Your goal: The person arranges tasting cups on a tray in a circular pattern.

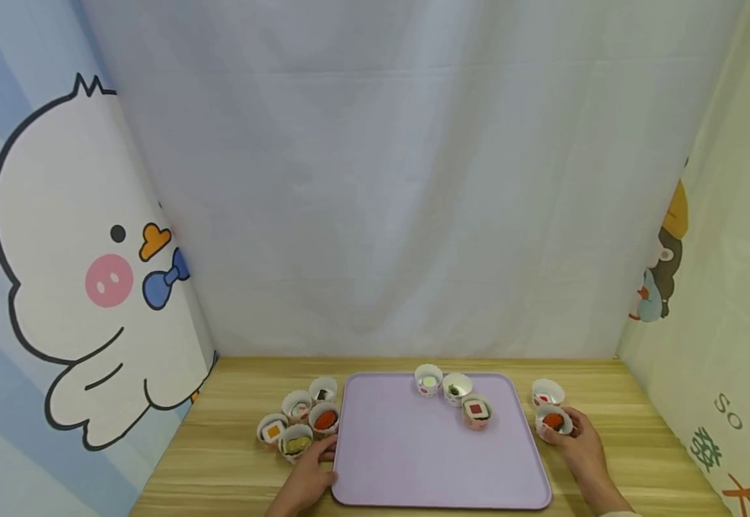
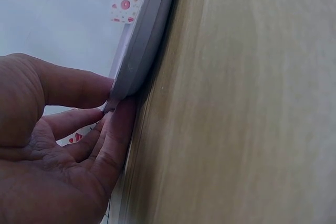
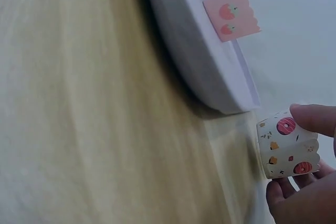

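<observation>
My right hand point(image 1: 583, 445) grips a paper baking cup point(image 3: 289, 145) printed with donuts, at the right of the lilac tray point(image 1: 414, 459). Inside that cup is a piece with a red-orange top, like roe sushi point(image 1: 552, 422). The cup's base is at the wooden table. My left hand point(image 1: 307, 470) pinches the tray's left edge, thumb and fingertips meeting at the rim point(image 2: 126, 77) in the left wrist view. On the tray's back right stand three filled cups: one with a pale green centre point(image 1: 429, 380), one with dark greens point(image 1: 457, 389) and a pink one point(image 1: 476, 411) with a red square.
Several filled paper cups point(image 1: 297, 407) cluster left of the tray, close to my left hand. Another cup point(image 1: 547, 392) stands just behind the one in my right hand. Under everything is a wood-grain table point(image 1: 220, 431); cloth walls point(image 1: 381, 215) enclose its back and sides.
</observation>
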The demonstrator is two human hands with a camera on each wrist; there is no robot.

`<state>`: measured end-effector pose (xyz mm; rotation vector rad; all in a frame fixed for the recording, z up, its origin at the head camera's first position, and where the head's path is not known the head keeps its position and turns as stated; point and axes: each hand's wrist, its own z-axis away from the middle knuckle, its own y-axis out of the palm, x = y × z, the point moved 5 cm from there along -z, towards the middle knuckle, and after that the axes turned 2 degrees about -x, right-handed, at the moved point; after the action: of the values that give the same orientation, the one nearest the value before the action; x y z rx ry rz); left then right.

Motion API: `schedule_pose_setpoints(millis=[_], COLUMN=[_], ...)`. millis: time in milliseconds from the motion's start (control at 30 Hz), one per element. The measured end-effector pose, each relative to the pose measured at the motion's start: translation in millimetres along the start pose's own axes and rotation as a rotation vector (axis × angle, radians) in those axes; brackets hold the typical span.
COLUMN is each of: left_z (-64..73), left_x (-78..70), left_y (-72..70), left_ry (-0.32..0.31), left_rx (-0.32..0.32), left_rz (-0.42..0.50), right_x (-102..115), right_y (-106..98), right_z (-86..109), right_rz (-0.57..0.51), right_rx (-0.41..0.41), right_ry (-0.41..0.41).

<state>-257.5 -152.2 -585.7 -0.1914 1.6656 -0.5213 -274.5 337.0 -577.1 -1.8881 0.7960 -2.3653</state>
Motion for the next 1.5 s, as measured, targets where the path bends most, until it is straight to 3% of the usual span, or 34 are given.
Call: schedule_pose_setpoints(millis=[567, 800, 1000, 1500], left_z=[-0.1, -0.2, -0.4, -1.9], left_x=[-0.4, 0.2, 1.2, 3.8], left_y=[0.3, -0.7, 0.1, -1.0], left_ry=[0.001, -0.006, -0.013, -0.012], left_rx=[0.005, 0.003, -0.007, -0.011], left_rz=[-0.007, 0.005, -0.003, 0.036], right_x=[36, 47, 50, 56], right_y=[-17, -26, -30, -24], right_z=[19.2, 25.1, 29.1, 45.7], right_rz=[-0.023, -0.047, -0.064, -0.097], right_rx=[-0.027, -0.012, 0.006, -0.012], right_ry=[-0.063, -0.047, -0.017, -0.056])
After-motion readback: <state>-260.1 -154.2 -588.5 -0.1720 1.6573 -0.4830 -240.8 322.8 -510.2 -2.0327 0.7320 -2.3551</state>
